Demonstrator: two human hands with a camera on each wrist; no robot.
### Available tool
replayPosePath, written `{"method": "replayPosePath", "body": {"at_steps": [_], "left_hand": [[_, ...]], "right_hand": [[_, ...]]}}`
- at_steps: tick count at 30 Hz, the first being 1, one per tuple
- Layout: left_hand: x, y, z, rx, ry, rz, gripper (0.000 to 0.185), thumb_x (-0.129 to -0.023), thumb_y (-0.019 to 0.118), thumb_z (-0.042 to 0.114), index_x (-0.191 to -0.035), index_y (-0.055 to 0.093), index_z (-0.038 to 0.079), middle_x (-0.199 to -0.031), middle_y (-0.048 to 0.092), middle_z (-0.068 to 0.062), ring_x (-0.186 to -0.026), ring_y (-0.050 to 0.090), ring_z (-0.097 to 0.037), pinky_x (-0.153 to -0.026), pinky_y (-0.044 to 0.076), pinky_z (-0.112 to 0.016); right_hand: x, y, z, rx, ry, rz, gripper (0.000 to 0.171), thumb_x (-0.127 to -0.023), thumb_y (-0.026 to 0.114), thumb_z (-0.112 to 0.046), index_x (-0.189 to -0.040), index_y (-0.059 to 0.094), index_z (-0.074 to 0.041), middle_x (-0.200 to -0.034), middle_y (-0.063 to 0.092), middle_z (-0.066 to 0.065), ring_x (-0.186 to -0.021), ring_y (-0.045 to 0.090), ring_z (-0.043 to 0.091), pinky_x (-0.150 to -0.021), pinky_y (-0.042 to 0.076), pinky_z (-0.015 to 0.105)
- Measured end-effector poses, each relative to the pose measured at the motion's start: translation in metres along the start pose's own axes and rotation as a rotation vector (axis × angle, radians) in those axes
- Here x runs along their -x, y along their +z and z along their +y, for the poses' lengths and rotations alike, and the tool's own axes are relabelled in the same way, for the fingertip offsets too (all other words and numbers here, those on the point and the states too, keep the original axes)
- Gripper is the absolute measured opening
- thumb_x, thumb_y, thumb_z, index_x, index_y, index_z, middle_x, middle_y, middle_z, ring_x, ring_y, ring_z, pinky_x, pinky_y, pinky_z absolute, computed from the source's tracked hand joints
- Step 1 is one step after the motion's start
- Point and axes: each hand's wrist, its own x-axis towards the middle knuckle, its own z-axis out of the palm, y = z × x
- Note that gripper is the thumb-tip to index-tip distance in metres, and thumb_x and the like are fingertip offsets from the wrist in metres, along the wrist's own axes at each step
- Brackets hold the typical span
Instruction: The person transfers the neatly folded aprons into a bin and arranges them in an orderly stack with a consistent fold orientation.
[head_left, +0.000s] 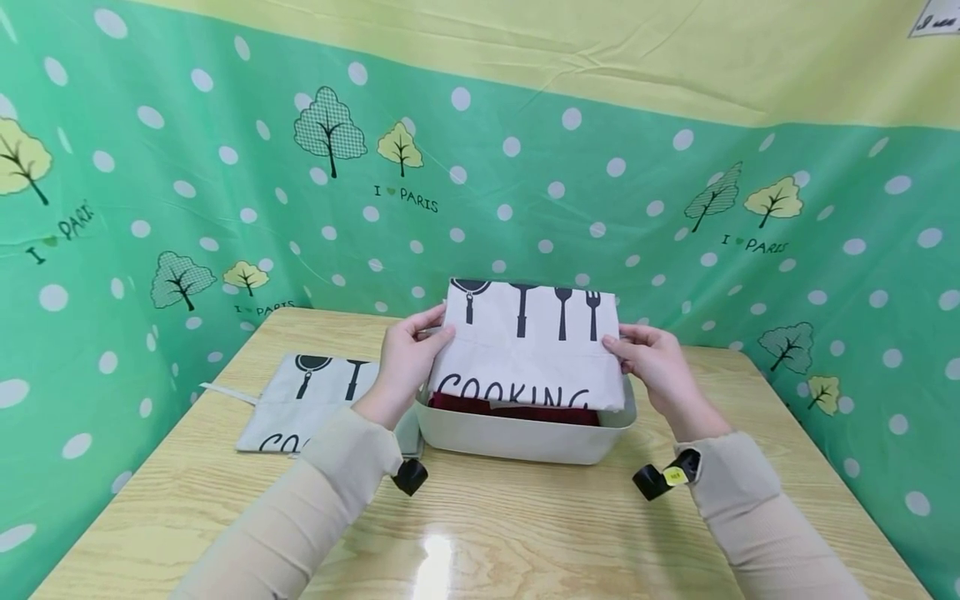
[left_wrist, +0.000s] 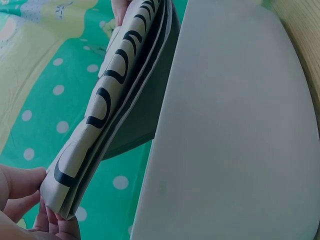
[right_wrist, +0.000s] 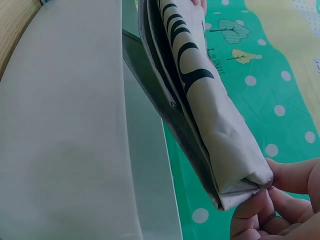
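A folded white apron (head_left: 525, 354), printed with black utensils and the word COOKING, is held tilted over a white plastic bin (head_left: 517, 439). My left hand (head_left: 405, 360) pinches its left edge between thumb and fingers. Its right edge is pinched the same way by my right hand (head_left: 660, 373). Both wrist views show the stacked layers of the fold above the bin's rim. Dark red cloth (head_left: 555, 415) shows inside the bin below the apron; the rest of the bin's inside is hidden.
A second folded apron (head_left: 300, 408) with the same print lies on the wooden table (head_left: 480, 533), left of the bin and partly behind my left arm. Its strap (head_left: 228, 392) sticks out leftward. A green dotted curtain (head_left: 510, 217) stands behind and at both sides.
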Motion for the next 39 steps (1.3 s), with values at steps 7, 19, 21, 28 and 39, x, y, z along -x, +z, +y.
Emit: {"method": "replayPosePath", "body": {"at_steps": [7, 19, 21, 28, 39], "left_hand": [[-0.003, -0.001, -0.007, -0.034, -0.017, 0.001, 0.043, -0.096, 0.064, 0.013, -0.139, 0.058, 0.014, -0.135, 0.062, -0.009, -0.109, 0.06, -0.023, -0.097, 0.054, -0.04], [-0.006, 0.0, -0.012, -0.065, -0.038, -0.004, 0.044, -0.096, 0.064, 0.014, -0.14, 0.057, 0.016, -0.137, 0.061, -0.008, -0.112, 0.061, -0.024, -0.099, 0.053, -0.04], [-0.006, -0.001, -0.012, -0.068, -0.04, -0.004, 0.044, -0.097, 0.064, 0.014, -0.14, 0.057, 0.016, -0.137, 0.061, -0.009, -0.112, 0.061, -0.025, -0.099, 0.053, -0.041], [-0.006, -0.001, -0.014, -0.078, -0.039, -0.003, 0.043, -0.097, 0.064, 0.013, -0.139, 0.058, 0.015, -0.137, 0.061, -0.009, -0.113, 0.06, -0.025, -0.099, 0.053, -0.041], [-0.008, 0.0, -0.019, -0.088, -0.039, -0.01, 0.042, -0.097, 0.064, 0.013, -0.139, 0.058, 0.013, -0.138, 0.06, -0.01, -0.115, 0.059, -0.027, -0.1, 0.052, -0.042]], "right_hand": [[-0.004, 0.003, 0.006, 0.003, 0.024, 0.011, 0.053, -0.098, 0.062, -0.021, -0.141, 0.048, 0.006, -0.089, 0.058, -0.009, -0.072, 0.051, 0.003, -0.065, 0.047, 0.017], [-0.007, 0.005, 0.013, -0.001, 0.028, 0.014, 0.054, -0.098, 0.063, -0.02, -0.142, 0.047, 0.005, -0.088, 0.059, -0.01, -0.071, 0.052, 0.002, -0.064, 0.048, 0.016], [-0.008, 0.006, 0.014, -0.002, 0.028, 0.015, 0.053, -0.098, 0.063, -0.02, -0.142, 0.048, 0.005, -0.087, 0.059, -0.01, -0.071, 0.052, 0.002, -0.064, 0.048, 0.016], [-0.009, 0.007, 0.016, 0.002, 0.035, 0.016, 0.052, -0.098, 0.063, -0.021, -0.141, 0.049, 0.005, -0.086, 0.059, -0.011, -0.07, 0.052, 0.001, -0.063, 0.047, 0.016], [-0.01, 0.009, 0.017, 0.028, 0.051, 0.019, 0.052, -0.098, 0.062, -0.023, -0.142, 0.049, 0.003, -0.1, 0.062, -0.003, -0.074, 0.054, 0.002, -0.066, 0.049, 0.017]]}}
